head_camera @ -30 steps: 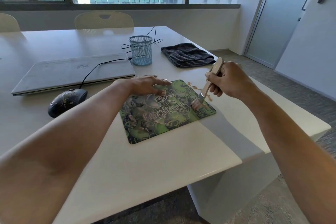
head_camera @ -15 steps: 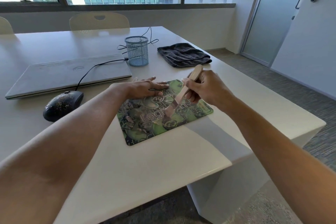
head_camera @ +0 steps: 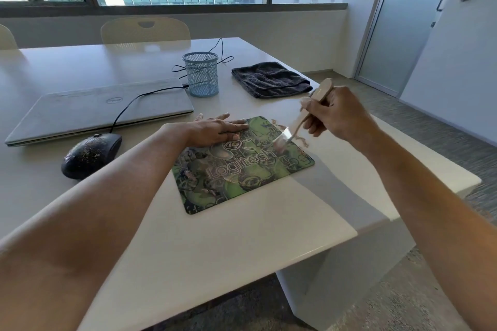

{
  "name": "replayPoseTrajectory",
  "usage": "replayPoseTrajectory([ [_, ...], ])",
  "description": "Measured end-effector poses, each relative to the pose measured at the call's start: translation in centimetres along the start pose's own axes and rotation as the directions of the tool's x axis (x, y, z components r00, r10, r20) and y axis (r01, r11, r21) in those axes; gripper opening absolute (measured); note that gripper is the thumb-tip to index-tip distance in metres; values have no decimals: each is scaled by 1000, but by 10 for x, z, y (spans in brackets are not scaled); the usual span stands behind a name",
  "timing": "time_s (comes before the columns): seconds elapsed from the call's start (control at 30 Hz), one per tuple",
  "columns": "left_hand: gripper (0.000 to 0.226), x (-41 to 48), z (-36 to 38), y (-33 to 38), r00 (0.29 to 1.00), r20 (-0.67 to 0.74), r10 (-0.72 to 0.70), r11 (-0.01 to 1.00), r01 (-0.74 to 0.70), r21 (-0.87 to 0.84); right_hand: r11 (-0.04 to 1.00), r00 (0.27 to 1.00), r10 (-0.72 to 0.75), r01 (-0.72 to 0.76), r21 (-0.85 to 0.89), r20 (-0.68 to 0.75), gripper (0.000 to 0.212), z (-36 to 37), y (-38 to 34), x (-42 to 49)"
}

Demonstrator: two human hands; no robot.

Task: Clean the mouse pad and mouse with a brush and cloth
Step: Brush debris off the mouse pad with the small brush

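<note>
Your left hand [head_camera: 215, 131] is lying flat with straight fingers, pressing on the far left corner of the mouse pad [head_camera: 242, 169]. The green pad is sitting on the white bench [head_camera: 242, 236], near its right front corner. Your right hand [head_camera: 333, 115] is curling round the wooden handle of the brush [head_camera: 295, 127] and holding it tilted, with the bristles pointing down and left over the pad's far right part. The bristles are blurring, so I cannot tell whether they are touching the surface. Your two hands are working apart from each other.

Brownish crumbs [head_camera: 302, 140] are lying on the pad and along its far right edge. The black mouse [head_camera: 91, 156] is resting left of the pad, apart from it and speckled with bits. Its cable is running off past the closed laptop [head_camera: 102, 107]. The dark grey cloth [head_camera: 270, 79] is lying folded farther back, just right of the blue mesh cup [head_camera: 200, 74].
</note>
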State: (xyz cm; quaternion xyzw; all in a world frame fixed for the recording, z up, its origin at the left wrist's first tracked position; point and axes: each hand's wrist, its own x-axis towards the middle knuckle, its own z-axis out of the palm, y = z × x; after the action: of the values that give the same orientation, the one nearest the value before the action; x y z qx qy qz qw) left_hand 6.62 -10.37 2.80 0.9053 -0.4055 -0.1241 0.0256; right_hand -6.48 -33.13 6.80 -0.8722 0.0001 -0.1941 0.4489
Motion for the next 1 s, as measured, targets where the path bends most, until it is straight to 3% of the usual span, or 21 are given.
replayPoseTrajectory([
  [0.1,50,-2,0,1,1000,0,-5,1000,5,-7,1000,999,8,-8,-8,39,28,8,2,-1],
  [0.37,50,-2,-1,3,1000,1,-11,1000,11,-17,966,999,-7,-3,-259,-38,27,-30,19,1],
  [0.57,49,-2,-2,2,1000,6,-4,1000,4,-16,999,1000,14,-13,-53,16,26,-18,11,-3],
  [0.83,49,-1,0,-1,1000,-12,6,999,-6,-33,966,999,26,-31,-257,-21,29,-31,18,0],
  [1.0,49,-1,0,1,999,-39,3,1000,-3,-1,987,1000,7,-12,-162,-27,29,-22,12,-4],
])
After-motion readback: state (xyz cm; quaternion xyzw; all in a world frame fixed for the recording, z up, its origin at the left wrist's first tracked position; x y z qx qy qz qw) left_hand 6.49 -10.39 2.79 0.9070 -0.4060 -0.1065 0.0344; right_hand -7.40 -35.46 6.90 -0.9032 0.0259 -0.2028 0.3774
